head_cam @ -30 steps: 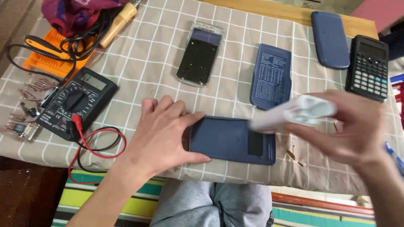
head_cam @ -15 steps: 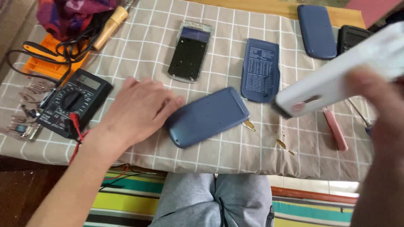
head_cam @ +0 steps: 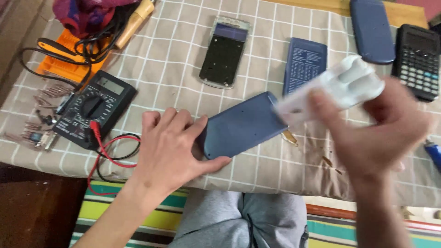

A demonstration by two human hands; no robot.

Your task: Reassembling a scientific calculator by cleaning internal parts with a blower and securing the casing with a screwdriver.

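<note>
Left hand [head_cam: 167, 147], fingers together, steadies a blue calculator shell [head_cam: 241, 125]. At three o'clock, right hand [head_cam: 381, 133] clamps a blurred white tool [head_cam: 337, 87]; shell might slide.

A table under a checked cloth [head_cam: 183, 69] carries everything here. A black multimeter [head_cam: 94, 109] lies at the left with red and black leads [head_cam: 110, 151] curling off its near edge. Small loose parts [head_cam: 34, 115] are scattered just left of it. Behind it sits an orange tray [head_cam: 57, 66] with black cables, a wooden handle [head_cam: 133, 20] sticking out beside it. Mid-cloth lies an opened calculator [head_cam: 225, 53], face down. A blue case [head_cam: 241, 126] lies tilted near the front edge, a blue panel [head_cam: 304, 62] behind it. Far right are a blue cover [head_cam: 371, 30] and a black calculator [head_cam: 418, 59].
</note>
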